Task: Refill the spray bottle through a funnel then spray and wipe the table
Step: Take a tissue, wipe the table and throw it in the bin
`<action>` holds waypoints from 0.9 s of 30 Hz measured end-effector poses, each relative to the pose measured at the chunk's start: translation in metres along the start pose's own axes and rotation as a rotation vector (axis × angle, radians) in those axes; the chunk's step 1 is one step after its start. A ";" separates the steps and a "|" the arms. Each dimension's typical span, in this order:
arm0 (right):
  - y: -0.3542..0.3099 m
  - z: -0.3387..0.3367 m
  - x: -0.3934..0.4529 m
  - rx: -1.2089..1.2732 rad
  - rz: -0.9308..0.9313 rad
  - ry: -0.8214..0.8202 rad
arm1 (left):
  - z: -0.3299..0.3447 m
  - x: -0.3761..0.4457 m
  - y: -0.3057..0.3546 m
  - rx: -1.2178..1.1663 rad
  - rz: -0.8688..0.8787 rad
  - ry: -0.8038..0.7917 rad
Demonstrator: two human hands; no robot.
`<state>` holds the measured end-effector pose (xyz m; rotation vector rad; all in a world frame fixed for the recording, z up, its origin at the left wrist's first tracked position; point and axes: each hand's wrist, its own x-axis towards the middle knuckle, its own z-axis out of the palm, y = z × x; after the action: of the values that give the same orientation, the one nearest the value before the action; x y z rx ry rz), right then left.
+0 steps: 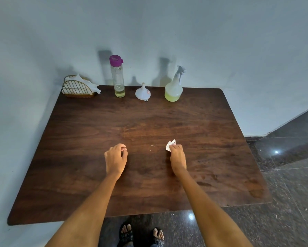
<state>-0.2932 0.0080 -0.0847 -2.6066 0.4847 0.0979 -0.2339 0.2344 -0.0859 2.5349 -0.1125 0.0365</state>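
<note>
White crumpled paper tissue [170, 144] sits pinched in my right fingers [174, 148] on the dark wooden tabletop [149, 122]; my left fingers [120, 148] curl loosely, holding nothing.

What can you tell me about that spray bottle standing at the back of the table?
The spray bottle stands upright near the table's far edge, close to the wall and right of the white funnel. Its body is translucent plastic, wide and rounded below, narrowing to a slim neck with a pale trigger head on top. Yellowish liquid fills roughly its bottom third. A thin tube shows inside the neck. Nothing touches it but the tabletop; neither hand is near.
</note>
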 end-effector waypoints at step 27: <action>-0.154 0.076 0.008 0.213 -0.041 -0.130 | -0.002 0.007 -0.042 0.034 -0.021 0.046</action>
<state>-0.2301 0.1673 -0.0837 -2.3826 0.3741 0.1910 -0.2233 0.2694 -0.1081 2.5666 -0.0676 0.0894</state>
